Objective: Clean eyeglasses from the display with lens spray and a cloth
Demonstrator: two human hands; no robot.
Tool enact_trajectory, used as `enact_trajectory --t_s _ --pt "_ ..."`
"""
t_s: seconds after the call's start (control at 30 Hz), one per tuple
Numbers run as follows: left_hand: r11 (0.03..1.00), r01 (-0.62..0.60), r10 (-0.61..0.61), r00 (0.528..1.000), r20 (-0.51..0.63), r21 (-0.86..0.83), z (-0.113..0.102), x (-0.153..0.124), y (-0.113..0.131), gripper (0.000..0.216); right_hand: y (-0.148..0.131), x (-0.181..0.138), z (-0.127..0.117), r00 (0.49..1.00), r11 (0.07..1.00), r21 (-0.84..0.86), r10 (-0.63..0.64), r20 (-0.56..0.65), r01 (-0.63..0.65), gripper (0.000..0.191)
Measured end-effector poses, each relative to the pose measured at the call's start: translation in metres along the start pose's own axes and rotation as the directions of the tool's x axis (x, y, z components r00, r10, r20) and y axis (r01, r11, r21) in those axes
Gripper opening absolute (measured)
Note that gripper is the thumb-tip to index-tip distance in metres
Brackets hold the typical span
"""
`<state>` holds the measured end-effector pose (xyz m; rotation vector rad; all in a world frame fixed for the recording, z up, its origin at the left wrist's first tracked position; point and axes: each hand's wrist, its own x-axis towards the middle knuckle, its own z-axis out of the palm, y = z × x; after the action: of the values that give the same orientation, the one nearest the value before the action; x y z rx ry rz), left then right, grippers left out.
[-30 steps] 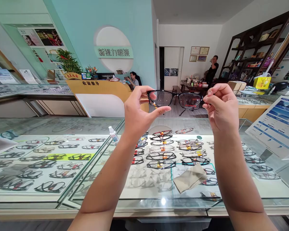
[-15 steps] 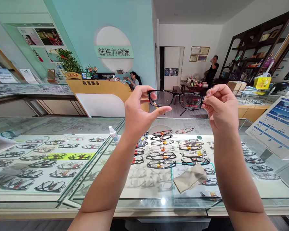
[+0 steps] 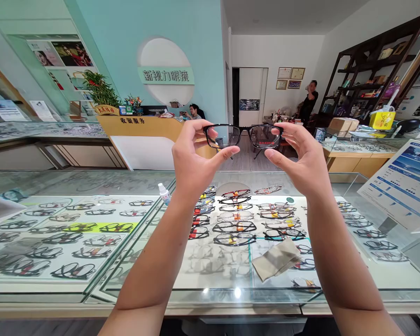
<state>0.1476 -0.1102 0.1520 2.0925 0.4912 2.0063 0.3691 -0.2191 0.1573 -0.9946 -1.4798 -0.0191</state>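
I hold a pair of black-framed glasses up at chest height over a glass display counter. My left hand pinches the left lens rim between thumb and fingers. My right hand grips the right rim the same way, thumb below and fingers above. The lenses face me and one bears red lettering. The temples point away from me.
A beige cleaning cloth and a small spray bottle lie on the counter, over rows of frames inside. A brochure stand is at right. A yellow reception desk with a seated person and a standing person are behind.
The glasses have shifted slightly left and up. My right hand moved from the frame's outer end inward to the right lens rim, its fingers more spread.
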Motion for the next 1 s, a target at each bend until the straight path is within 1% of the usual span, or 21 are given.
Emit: enact_trajectory --t_s 0.13,0.3,0.53,0.67,0.8,0.9,1.0 --pt "1.000 -0.003 0.003 1.000 -0.008 0.013 0.003 -0.002 0.000 0.072 -0.005 -0.001 0.002 1.000 0.999 -0.043 0.014 -0.020 -0.015 0.045" --pt "1.000 0.000 0.000 1.000 -0.002 0.030 0.005 -0.003 0.002 0.074 -0.006 -0.004 0.006 0.999 0.997 -0.079 -0.017 -0.040 0.014 0.048" --pt "1.000 -0.002 0.002 1.000 0.024 0.006 0.006 -0.005 0.004 0.071 -0.010 -0.005 0.008 0.999 0.997 -0.062 -0.041 -0.034 0.038 0.043" --pt "0.999 -0.005 0.004 1.000 0.027 0.040 0.007 -0.005 0.005 0.074 -0.013 -0.005 0.010 0.999 0.999 -0.037 -0.021 -0.042 0.020 0.046" --pt "0.996 -0.047 0.047 0.999 0.001 0.073 0.008 -0.005 0.009 0.073 -0.012 -0.005 0.008 0.997 0.999 -0.051 -0.010 -0.080 0.006 0.045" --pt "0.991 -0.088 0.091 0.996 -0.023 0.105 0.010 -0.007 0.012 0.071 -0.005 -0.004 0.007 0.998 0.999 -0.039 0.022 -0.056 -0.024 0.051" --pt "0.981 -0.107 0.119 0.991 -0.061 0.164 0.011 -0.009 0.015 0.070 0.005 -0.002 0.007 0.996 0.996 0.024 0.090 -0.025 -0.089 0.058"
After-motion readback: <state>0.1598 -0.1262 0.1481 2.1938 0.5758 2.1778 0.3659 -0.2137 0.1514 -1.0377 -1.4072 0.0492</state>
